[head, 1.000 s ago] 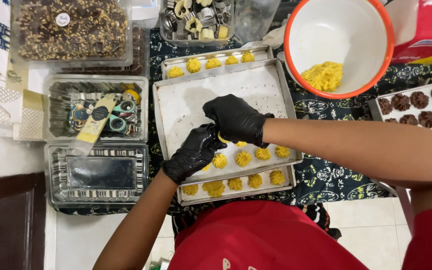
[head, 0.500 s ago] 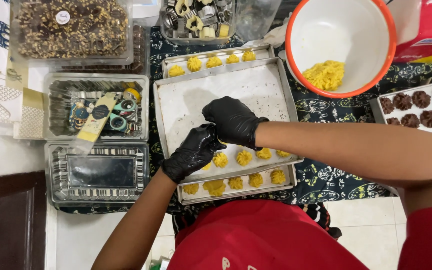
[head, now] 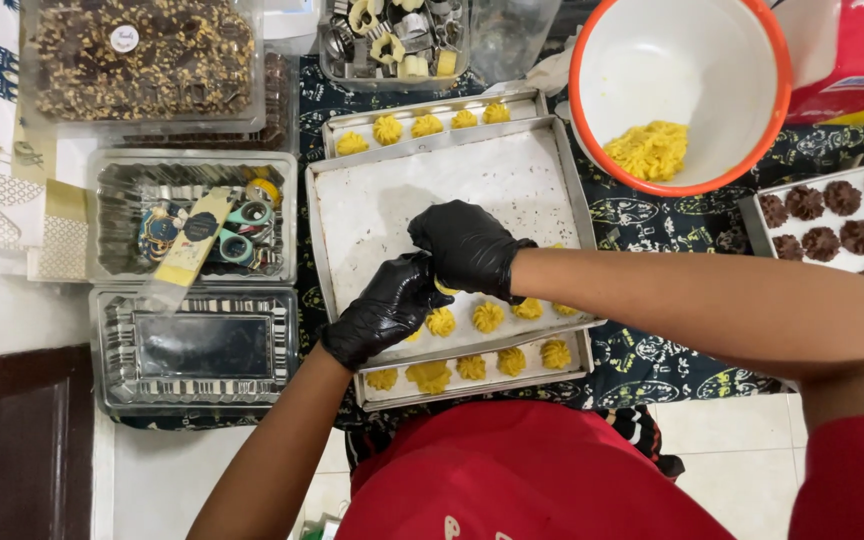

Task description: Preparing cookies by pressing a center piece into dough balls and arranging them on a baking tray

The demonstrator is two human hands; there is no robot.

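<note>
Both gloved hands together over the tray — left hand and right hand pinched on a dough piece between them. One row of yellow cookies just below my fingers; everything above them bare. Dough left in the bowl, up right.

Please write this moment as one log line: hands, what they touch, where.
left hand gloved, on yellow dough | right hand gloved, pinching same dough | over baking tray | yellow cookies in row
</note>
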